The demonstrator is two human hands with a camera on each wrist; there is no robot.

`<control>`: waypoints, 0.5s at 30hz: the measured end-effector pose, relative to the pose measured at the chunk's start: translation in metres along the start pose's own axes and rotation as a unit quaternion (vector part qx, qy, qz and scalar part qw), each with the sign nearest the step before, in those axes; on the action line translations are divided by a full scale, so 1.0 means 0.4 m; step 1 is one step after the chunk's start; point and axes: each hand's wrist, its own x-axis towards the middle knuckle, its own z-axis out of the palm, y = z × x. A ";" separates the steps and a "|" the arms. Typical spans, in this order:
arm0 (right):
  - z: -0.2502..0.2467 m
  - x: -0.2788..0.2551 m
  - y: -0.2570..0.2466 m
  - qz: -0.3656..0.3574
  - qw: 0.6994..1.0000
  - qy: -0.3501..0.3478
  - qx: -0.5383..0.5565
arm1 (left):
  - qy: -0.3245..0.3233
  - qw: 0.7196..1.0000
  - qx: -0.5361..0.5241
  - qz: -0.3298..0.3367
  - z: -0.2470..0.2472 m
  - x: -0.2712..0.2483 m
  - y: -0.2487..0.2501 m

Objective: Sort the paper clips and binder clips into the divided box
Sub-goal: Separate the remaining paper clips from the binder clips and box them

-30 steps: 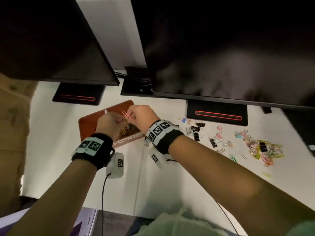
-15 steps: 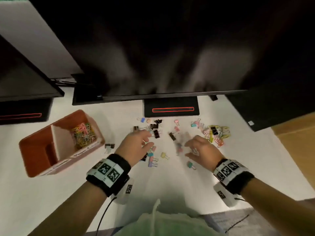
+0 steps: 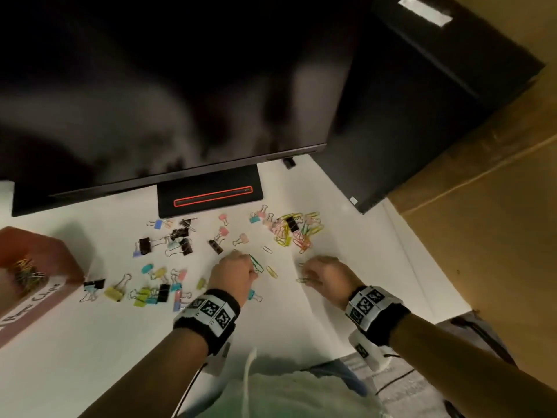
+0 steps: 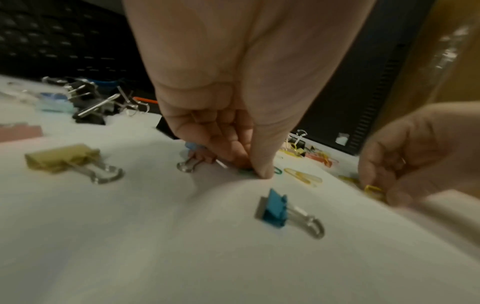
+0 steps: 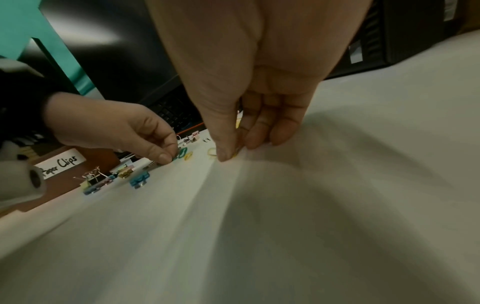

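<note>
My left hand [image 3: 241, 268] is down on the white table, and its thumb and fingers pinch a green paper clip [image 3: 256, 263] that lies flat; the left wrist view shows that pinch [image 4: 255, 171] on the green clip [image 4: 276, 170]. My right hand [image 3: 315, 277] pinches a yellow paper clip [image 3: 302, 279] against the table, thumb to fingertips [image 5: 233, 154]. A mixed pile of paper clips [image 3: 297, 233] lies beyond the hands. Binder clips [image 3: 156, 292] are scattered to the left. The red-brown divided box [image 3: 60, 257] stands at far left with paper clips [image 3: 28, 274] in one compartment.
A monitor stand base [image 3: 209, 193] and a dark monitor [image 3: 150, 86] close off the back. A black computer case [image 3: 422, 101] stands at the right rear. Another yellow paper clip [image 4: 302, 176] and a blue binder clip [image 4: 275, 207] lie between the hands.
A second ago both hands were over the box with a red clip. They have moved right to the loose clips, and each now pinches a paper clip on the table.
</note>
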 end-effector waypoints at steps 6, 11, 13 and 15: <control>-0.028 0.020 0.026 -0.014 0.999 -0.035 0.030 | 0.012 0.999 -0.031 0.030 -0.010 -0.003 -0.004; -0.042 0.049 0.020 -0.018 0.999 -0.025 0.012 | 0.069 0.994 -0.025 0.080 -0.042 0.020 -0.015; -0.046 0.057 0.014 -0.020 0.999 -0.025 0.010 | 0.043 0.995 0.010 0.088 -0.047 0.040 -0.014; -0.051 0.067 0.014 -0.019 0.999 -0.039 0.000 | 0.021 0.995 0.044 0.091 -0.047 0.054 -0.012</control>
